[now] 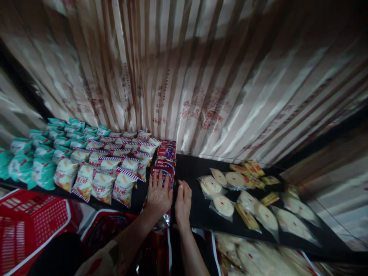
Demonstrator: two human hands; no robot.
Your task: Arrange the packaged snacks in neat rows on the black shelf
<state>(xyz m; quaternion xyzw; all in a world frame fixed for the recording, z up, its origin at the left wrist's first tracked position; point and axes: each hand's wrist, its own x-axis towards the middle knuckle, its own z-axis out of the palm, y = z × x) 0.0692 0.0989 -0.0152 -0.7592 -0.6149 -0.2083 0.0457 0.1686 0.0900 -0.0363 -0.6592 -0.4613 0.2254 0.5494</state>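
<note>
A row of dark red snack packets (166,152) lies on the black shelf (188,172), running from the back towards me. My left hand (159,193) rests flat on the nearer packets, fingers stretched out and pointing away from me. Just right of the row, my right hand (183,199) stands on edge with its fingers straight and close together, holding nothing. Whether it touches the packets' side cannot be made out. White snack bags (105,163) with red lettering and striped edges sit in rows left of my left hand.
Teal bags (44,166) fill the shelf's far left. Clear-wrapped round pale cakes (224,205) and yellow packets (253,168) lie to the right. Below the front edge are a red basket (57,218) and more wrapped cakes (255,257). Behind hangs a pleated printed curtain (201,76).
</note>
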